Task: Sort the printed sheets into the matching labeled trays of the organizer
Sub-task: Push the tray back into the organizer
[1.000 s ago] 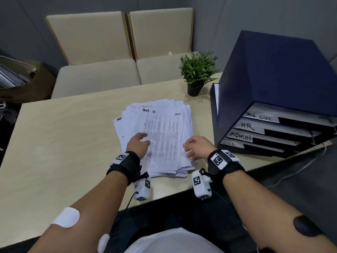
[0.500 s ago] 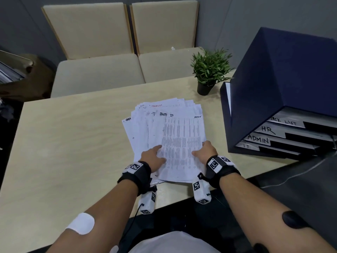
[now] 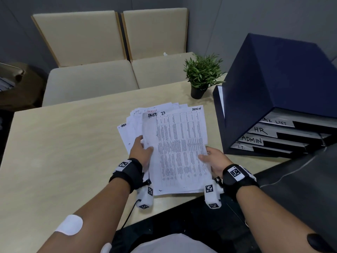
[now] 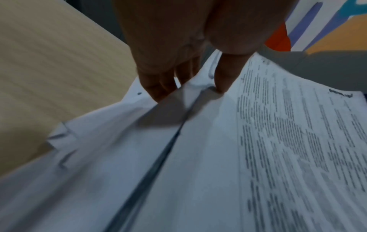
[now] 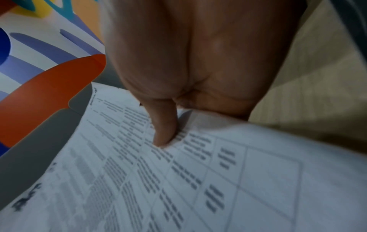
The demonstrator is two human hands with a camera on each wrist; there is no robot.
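Note:
A loose stack of printed sheets (image 3: 175, 141) is held between my two hands above the table's near edge. Its top sheet (image 5: 198, 180) carries a printed table, the handwritten words "PAGE 23" and "ADMIN" at the top right corner. My left hand (image 3: 141, 152) grips the stack's left edge, thumb on top (image 4: 224, 75), fingers (image 4: 158, 84) underneath. My right hand (image 3: 209, 159) pinches the right edge, its thumb (image 5: 163, 125) pressing on the top sheet. The dark blue organizer (image 3: 273, 92) stands at the right with trays labeled TASK LIST (image 3: 275, 121), HR (image 3: 260, 130), ADMIN (image 3: 251, 139) and IT (image 3: 240, 147).
A small potted plant (image 3: 201, 75) stands on the light wooden table (image 3: 63, 152) just left of the organizer. Two beige chairs (image 3: 113, 52) are pushed against the table's far edge. A dark surface (image 3: 300, 189) lies at the near right.
Both hands slid from the top of the stack to its side edges, took hold, and drew the sheets up and toward me, off the table.

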